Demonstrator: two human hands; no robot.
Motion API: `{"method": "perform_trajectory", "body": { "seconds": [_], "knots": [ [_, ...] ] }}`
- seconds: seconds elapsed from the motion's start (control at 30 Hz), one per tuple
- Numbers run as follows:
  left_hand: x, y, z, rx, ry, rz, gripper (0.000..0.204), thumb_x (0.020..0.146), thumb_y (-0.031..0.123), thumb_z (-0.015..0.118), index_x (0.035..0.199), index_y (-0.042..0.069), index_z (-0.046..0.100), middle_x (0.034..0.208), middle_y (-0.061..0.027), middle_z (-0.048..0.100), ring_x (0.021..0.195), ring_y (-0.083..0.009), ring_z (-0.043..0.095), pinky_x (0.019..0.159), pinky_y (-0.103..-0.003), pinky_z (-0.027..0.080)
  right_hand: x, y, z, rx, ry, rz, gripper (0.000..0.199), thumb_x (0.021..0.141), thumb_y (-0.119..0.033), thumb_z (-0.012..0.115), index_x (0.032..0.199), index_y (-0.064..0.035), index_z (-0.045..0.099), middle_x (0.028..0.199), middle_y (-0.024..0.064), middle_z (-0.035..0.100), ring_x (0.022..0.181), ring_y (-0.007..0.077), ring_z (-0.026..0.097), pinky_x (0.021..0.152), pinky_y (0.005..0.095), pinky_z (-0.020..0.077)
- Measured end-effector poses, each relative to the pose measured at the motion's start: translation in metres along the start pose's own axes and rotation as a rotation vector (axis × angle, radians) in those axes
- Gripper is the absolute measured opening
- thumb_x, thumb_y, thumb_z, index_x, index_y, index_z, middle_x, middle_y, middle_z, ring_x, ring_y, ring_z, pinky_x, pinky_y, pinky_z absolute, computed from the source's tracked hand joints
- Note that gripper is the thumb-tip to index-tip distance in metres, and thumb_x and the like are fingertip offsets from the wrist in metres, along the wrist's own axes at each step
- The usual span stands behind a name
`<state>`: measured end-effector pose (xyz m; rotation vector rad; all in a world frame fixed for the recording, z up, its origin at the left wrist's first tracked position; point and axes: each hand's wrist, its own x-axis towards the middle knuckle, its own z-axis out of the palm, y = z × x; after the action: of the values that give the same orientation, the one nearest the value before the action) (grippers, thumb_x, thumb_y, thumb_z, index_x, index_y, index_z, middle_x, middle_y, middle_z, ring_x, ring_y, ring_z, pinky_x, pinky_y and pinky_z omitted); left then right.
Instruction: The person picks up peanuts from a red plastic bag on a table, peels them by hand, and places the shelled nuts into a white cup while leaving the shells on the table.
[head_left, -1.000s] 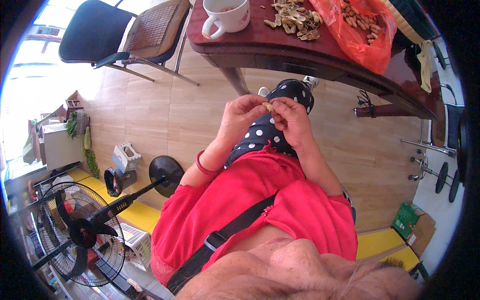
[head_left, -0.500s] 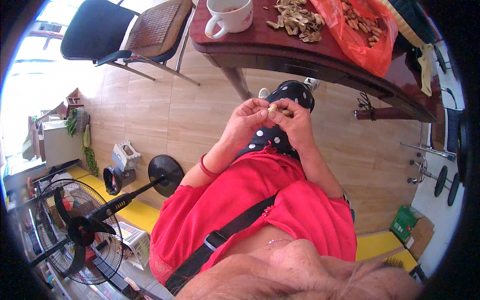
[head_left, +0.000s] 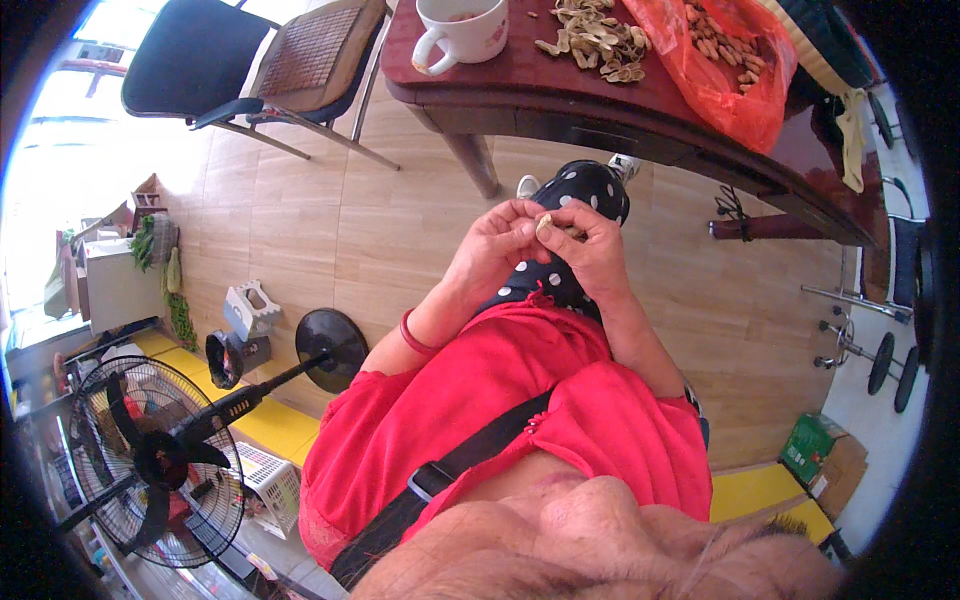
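Note:
My left hand (head_left: 497, 247) and my right hand (head_left: 592, 250) meet over my lap, above a knee in black cloth with white dots. Both pinch a small tan peanut (head_left: 546, 224) between their fingertips. A red band circles my left wrist. Ahead on the dark wooden table (head_left: 640, 110) lie a pile of peanut shells (head_left: 598, 38), a white mug (head_left: 462, 30) and an orange plastic bag (head_left: 728, 60) holding several unshelled peanuts.
A black chair (head_left: 260, 60) with a woven seat mat stands at the far left of the table. A black standing fan (head_left: 160, 450) is at my lower left on the wooden floor. Dumbbells (head_left: 880, 360) and a green box (head_left: 812, 450) lie at right.
Both hands stay together on the peanut; the fingers have shifted slightly around it. The view has tilted a little, otherwise nothing has moved.

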<state>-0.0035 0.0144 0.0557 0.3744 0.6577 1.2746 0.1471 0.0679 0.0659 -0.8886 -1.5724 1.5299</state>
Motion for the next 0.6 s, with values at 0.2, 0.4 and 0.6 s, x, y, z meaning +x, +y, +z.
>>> {"method": "perform_trajectory", "body": {
  "seconds": [0.2,0.4,0.6],
  "knots": [
    [-0.007,-0.005,-0.002,0.166,0.053,0.059,0.019,0.087,0.007,0.056,0.105,0.001,0.051,0.092,-0.0066,0.061,0.078,-0.0139,0.059,0.071,-0.026,0.049,-0.003,-0.008,0.001,-0.231,0.025,-0.151,0.012,0.072,-0.009,0.070,0.071,-0.0008,0.061,0.065,0.0045,0.053,0.058,0.0121,0.052,0.052,0.0253,0.0419],
    [-0.010,-0.001,-0.002,0.363,0.050,0.101,0.020,0.086,0.005,0.057,0.105,-0.001,0.055,0.095,-0.0071,0.062,0.082,-0.0137,0.060,0.073,-0.026,0.050,-0.003,-0.004,0.001,-0.220,-0.004,-0.151,0.013,0.073,-0.010,0.070,0.073,0.0004,0.062,0.066,0.0051,0.054,0.059,0.0130,0.053,0.053,0.0252,0.0422],
    [-0.013,0.001,-0.005,0.428,0.148,0.129,0.023,0.086,0.003,0.056,0.108,-0.001,0.058,0.094,-0.0078,0.063,0.082,-0.0139,0.061,0.074,-0.026,0.050,-0.002,-0.007,-0.004,-0.132,-0.119,-0.005,0.014,0.078,-0.010,0.065,0.086,0.0014,0.065,0.074,0.0049,0.058,0.063,0.0100,0.055,0.057,0.0241,0.0442]
  ]
}}
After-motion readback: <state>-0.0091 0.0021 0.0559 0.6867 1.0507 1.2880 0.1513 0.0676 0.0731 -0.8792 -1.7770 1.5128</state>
